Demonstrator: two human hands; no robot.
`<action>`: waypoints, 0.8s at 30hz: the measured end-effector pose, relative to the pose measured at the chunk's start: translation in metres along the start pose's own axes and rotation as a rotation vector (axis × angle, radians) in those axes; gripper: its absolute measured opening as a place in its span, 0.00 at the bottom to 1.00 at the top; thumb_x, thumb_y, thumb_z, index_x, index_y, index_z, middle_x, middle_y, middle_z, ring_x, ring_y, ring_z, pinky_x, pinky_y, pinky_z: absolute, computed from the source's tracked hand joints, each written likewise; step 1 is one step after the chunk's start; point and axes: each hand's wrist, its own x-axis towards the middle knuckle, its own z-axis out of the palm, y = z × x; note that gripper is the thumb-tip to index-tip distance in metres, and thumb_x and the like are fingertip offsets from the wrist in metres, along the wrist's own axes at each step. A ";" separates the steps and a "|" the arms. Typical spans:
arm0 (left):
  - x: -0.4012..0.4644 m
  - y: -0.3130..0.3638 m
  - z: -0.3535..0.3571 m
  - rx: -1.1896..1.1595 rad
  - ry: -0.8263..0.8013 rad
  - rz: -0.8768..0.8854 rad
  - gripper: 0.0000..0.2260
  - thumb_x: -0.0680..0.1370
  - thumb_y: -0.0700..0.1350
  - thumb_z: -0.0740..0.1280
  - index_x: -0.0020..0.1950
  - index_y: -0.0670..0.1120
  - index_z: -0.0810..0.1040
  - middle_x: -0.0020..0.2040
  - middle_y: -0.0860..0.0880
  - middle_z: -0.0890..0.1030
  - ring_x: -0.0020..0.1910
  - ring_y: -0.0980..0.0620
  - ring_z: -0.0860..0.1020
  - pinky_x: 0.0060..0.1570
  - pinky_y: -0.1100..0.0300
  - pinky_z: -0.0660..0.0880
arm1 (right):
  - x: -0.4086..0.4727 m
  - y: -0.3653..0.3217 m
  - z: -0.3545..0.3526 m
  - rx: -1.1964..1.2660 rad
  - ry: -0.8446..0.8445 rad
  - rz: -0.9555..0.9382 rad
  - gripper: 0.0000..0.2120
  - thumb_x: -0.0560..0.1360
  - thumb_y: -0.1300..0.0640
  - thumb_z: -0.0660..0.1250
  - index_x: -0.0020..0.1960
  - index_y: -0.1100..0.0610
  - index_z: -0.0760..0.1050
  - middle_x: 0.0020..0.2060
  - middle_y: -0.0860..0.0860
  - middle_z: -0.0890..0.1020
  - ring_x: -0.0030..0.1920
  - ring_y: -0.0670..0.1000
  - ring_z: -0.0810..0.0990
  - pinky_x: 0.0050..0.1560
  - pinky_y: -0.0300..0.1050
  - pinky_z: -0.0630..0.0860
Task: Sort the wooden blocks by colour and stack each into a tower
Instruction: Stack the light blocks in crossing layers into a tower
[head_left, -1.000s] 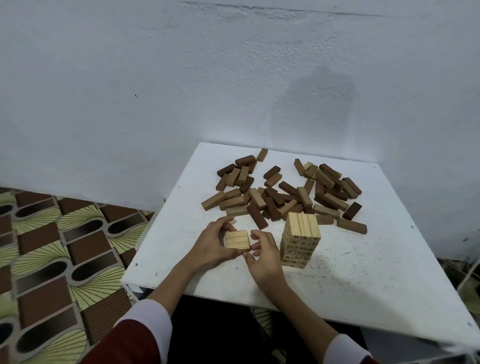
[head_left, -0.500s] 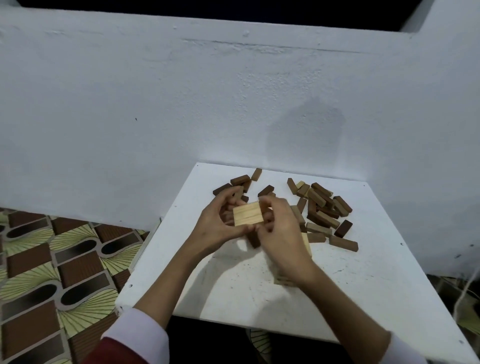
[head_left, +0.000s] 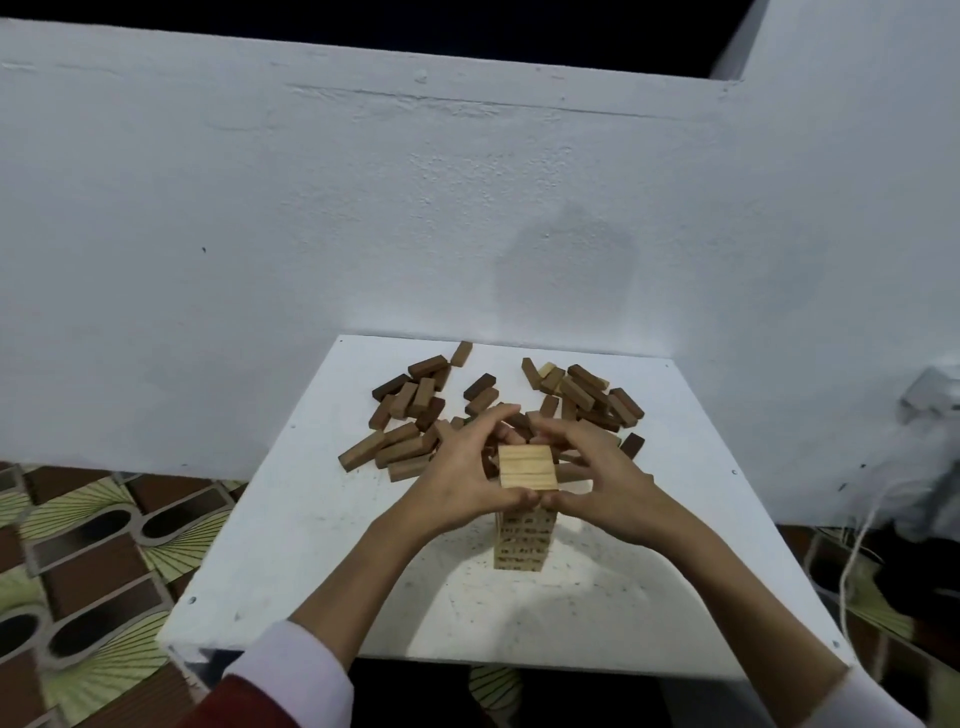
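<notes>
Pale-block tower (head_left: 521, 540) stands upright on the tabletop (head_left: 311, 545), long axis vertical. Step, as I read it: seating a pale block layer (head_left: 527, 466) on top. L hand (head_left: 457, 478) & R hand (head_left: 597, 483) both curl round it, thumbs nearly touching in front. Next calls for squaring edges, gentle release. Beyond: pile of brown blocks (head_left: 415, 410), unsorted.

The single head-worn view looked forward and down from behind both hands, close above them. Beyond their grip lay the white table (head_left: 291, 530), its far edge meeting the wall (head_left: 363, 218).
</notes>
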 end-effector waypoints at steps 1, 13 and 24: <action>0.000 -0.001 0.001 0.012 -0.006 0.004 0.38 0.64 0.42 0.79 0.70 0.53 0.66 0.53 0.55 0.77 0.51 0.65 0.75 0.47 0.72 0.72 | 0.000 0.002 0.000 -0.002 -0.003 0.001 0.34 0.70 0.59 0.74 0.71 0.48 0.62 0.61 0.43 0.72 0.63 0.42 0.70 0.66 0.46 0.69; 0.000 -0.003 0.006 0.056 -0.080 -0.019 0.40 0.66 0.42 0.78 0.73 0.51 0.61 0.52 0.59 0.73 0.53 0.62 0.74 0.47 0.72 0.70 | 0.002 0.013 0.001 0.035 -0.051 0.052 0.35 0.69 0.57 0.74 0.70 0.46 0.62 0.63 0.46 0.72 0.64 0.45 0.70 0.59 0.32 0.67; -0.004 -0.005 0.005 0.087 -0.107 -0.049 0.42 0.67 0.47 0.77 0.75 0.52 0.58 0.56 0.57 0.73 0.58 0.59 0.73 0.54 0.70 0.69 | 0.002 0.017 0.003 0.048 -0.076 0.057 0.38 0.68 0.55 0.76 0.72 0.45 0.60 0.64 0.44 0.71 0.65 0.43 0.68 0.64 0.37 0.66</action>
